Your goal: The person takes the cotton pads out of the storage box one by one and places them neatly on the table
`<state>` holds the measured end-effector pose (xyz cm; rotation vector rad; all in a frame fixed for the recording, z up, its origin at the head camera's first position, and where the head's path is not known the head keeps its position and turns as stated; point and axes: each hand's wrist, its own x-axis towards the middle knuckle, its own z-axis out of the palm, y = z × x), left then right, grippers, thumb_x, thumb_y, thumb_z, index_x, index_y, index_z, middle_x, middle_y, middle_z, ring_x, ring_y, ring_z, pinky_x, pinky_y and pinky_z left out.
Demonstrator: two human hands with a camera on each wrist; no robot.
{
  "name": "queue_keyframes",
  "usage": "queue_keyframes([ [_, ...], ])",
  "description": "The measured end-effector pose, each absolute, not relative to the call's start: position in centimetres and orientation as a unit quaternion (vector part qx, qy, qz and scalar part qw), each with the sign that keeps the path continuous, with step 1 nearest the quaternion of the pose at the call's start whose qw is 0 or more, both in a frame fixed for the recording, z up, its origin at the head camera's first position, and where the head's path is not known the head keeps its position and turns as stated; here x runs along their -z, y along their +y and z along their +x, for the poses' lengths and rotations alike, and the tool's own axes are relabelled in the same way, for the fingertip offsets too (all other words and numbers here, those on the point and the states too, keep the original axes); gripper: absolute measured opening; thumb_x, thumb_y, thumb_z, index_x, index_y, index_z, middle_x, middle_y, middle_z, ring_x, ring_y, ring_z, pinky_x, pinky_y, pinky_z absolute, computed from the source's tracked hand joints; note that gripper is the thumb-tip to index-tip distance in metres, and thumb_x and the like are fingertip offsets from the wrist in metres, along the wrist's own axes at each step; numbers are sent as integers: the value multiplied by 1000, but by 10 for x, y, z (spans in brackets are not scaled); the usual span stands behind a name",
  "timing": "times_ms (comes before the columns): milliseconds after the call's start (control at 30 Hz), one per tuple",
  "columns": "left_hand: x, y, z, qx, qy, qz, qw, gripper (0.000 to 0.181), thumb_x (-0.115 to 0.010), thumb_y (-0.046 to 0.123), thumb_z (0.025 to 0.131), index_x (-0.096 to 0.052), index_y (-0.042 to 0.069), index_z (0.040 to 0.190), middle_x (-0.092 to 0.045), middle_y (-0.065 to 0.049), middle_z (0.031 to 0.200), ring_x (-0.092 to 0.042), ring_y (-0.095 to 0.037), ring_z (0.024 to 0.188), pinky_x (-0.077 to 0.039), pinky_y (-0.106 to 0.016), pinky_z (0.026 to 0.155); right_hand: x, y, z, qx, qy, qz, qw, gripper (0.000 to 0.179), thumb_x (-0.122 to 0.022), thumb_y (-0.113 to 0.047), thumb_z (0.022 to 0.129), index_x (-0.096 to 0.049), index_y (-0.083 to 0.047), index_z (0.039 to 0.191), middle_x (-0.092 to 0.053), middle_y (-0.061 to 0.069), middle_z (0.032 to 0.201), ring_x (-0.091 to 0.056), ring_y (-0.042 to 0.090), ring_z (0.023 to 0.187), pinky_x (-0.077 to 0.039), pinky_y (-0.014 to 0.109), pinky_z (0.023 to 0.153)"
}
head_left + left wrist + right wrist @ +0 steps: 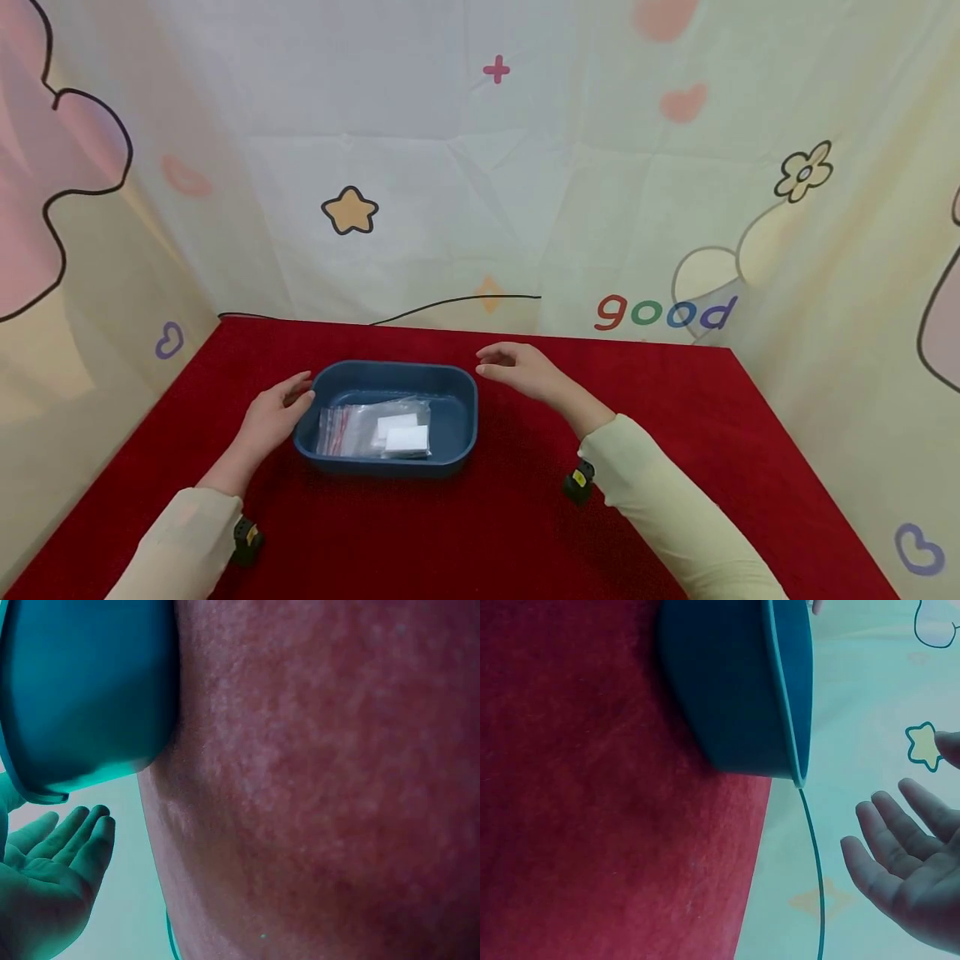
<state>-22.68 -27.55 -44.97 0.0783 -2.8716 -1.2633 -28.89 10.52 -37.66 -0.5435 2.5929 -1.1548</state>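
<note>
A blue rectangular plastic basin (pixel 453 417) with rounded corners stands on the red cloth. Inside it lie clear zip-lock bags (pixel 356 429) with reddish seal strips, and white rectangular pieces (pixel 407 440), seemingly in or on the bags. My left hand (pixel 273 417) is at the basin's left rim, fingers relaxed; whether the thumb touches the rim I cannot tell. To the right of the basin, my right hand (pixel 521 369) hovers beside the far right corner, its fingers loosely bent and holding nothing. The right wrist view shows that hand (pixel 911 862) apart from the basin wall (pixel 735 690).
Red cloth (pixel 637 442) covers the table and extends on both sides of the basin. A pale printed curtain (pixel 420 167) with a star, hearts and the word "good" hangs behind the table and along both sides. Each wrist wears a small black device (pixel 579 482).
</note>
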Motion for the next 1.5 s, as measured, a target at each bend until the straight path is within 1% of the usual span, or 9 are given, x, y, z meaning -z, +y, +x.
queue_keyframes([
  [200, 448, -278, -228, 404, -914, 29, -2, 58, -47, 24, 109, -33, -5, 157, -46, -33, 152, -48, -49, 140, -44, -60, 114, 369, 95, -296, 397, 889, -183, 133, 49, -68, -30, 96, -61, -12, 140, -64, 12, 140, -59, 31, 130, -55, 47, 106],
  [333, 448, -279, -228, 412, -911, 32, -8, 58, -47, 23, 109, -32, -5, 157, -45, -33, 153, -46, -49, 142, -42, -60, 116, 366, 88, -299, 399, 886, -182, 149, 50, -68, -32, 95, -61, -13, 141, -63, 11, 142, -59, 31, 130, -55, 47, 106],
  [500, 450, -279, -227, 419, -907, 40, -13, 57, -46, 23, 108, -32, -5, 157, -42, -33, 155, -44, -49, 144, -41, -61, 117, 366, 79, -302, 411, 878, -178, 169, 50, -69, -29, 95, -60, -12, 141, -62, 12, 144, -61, 31, 128, -54, 48, 108],
  [633, 451, -277, -226, 427, -903, 45, -14, 57, -46, 22, 108, -33, -5, 156, -42, -34, 155, -44, -49, 143, -41, -61, 117, 366, 71, -304, 415, 875, -170, 180, 48, -68, -28, 96, -61, -12, 141, -62, 13, 144, -61, 32, 129, -54, 46, 108],
  [800, 453, -276, -225, 458, -887, 57, -14, 56, -44, 21, 109, -32, -4, 157, -40, -33, 156, -42, -48, 144, -39, -60, 119, 367, 62, -308, 420, 870, -170, 195, 47, -69, -28, 95, -62, -11, 139, -62, 13, 142, -62, 34, 128, -55, 46, 108],
  [1000, 457, -273, -225, 484, -872, 67, -10, 54, -43, 21, 110, -31, -2, 158, -40, -30, 158, -40, -46, 147, -40, -58, 119, 366, 52, -311, 421, 864, -173, 217, 45, -70, -28, 96, -64, -10, 137, -65, 14, 138, -63, 30, 123, -56, 44, 106],
  [1100, 459, -271, -225, 496, -865, 76, -13, 54, -44, 20, 110, -32, 0, 158, -38, -28, 159, -37, -45, 150, -41, -57, 119, 369, 49, -315, 424, 859, -170, 231, 45, -69, -28, 97, -64, -10, 137, -64, 14, 139, -63, 31, 125, -57, 41, 105],
  [1333, 460, -268, -225, 518, -850, 92, -19, 53, -44, 19, 110, -32, 2, 158, -33, -26, 163, -28, -44, 155, -35, -56, 123, 372, 41, -321, 444, 841, -168, 261, 43, -65, -26, 99, -63, -7, 138, -63, 15, 143, -62, 34, 130, -55, 43, 108],
  [1500, 461, -267, -225, 519, -849, 97, -16, 53, -44, 19, 109, -33, 1, 158, -34, -25, 163, -28, -43, 155, -35, -55, 123, 373, 32, -323, 455, 827, -171, 283, 45, -61, -30, 102, -62, -6, 139, -62, 18, 145, -60, 36, 134, -53, 45, 111],
])
